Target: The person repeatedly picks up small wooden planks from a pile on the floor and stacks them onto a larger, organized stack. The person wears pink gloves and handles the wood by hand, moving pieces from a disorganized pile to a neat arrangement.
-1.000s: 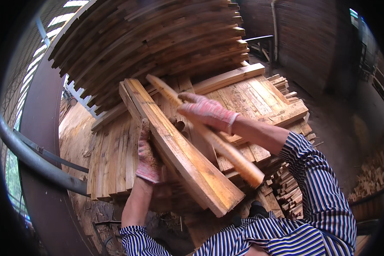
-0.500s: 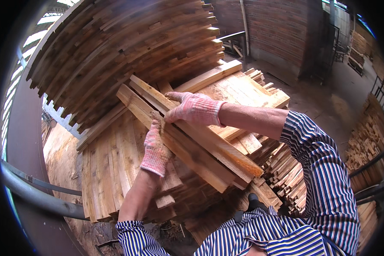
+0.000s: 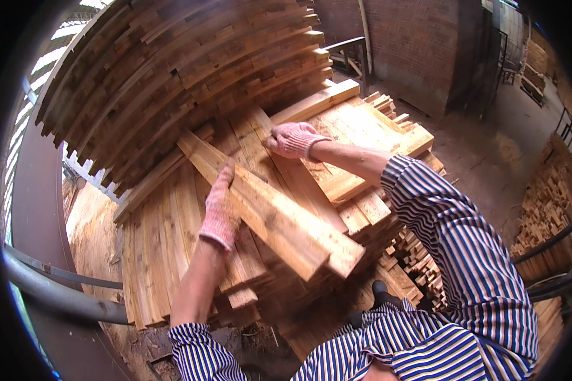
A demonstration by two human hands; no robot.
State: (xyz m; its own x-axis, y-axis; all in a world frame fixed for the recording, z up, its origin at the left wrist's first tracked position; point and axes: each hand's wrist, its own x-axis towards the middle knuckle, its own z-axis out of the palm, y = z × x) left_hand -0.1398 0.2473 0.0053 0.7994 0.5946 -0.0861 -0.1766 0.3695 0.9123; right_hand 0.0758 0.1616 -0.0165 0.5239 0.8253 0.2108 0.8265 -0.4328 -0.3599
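Note:
Both my hands wear pinkish-white knit gloves. My left hand (image 3: 218,213) is closed round the left edge of two wooden planks (image 3: 279,219), held side by side and slanting from the upper left down toward me. To the right, my right hand (image 3: 291,140) has its fingers curled at the edge of another wooden plank (image 3: 308,193), which rests on the layer of boards. Its fingertips are partly hidden. Under the held planks lies a layer of light boards (image 3: 162,244) set edge to edge.
Behind the layer rises a tall stack of planks (image 3: 190,70). A loose beam (image 3: 318,101) lies at the back right. Metal pipes (image 3: 70,295) run along the left. Thin wood strips (image 3: 426,257) are heaped at the right, with more strips (image 3: 540,213) farther off. A brick wall (image 3: 410,51) stands behind.
My right hand has left the planks in my left hand and moved right and up, and a plank has come down onto the layer there. The held planks have swung slightly left.

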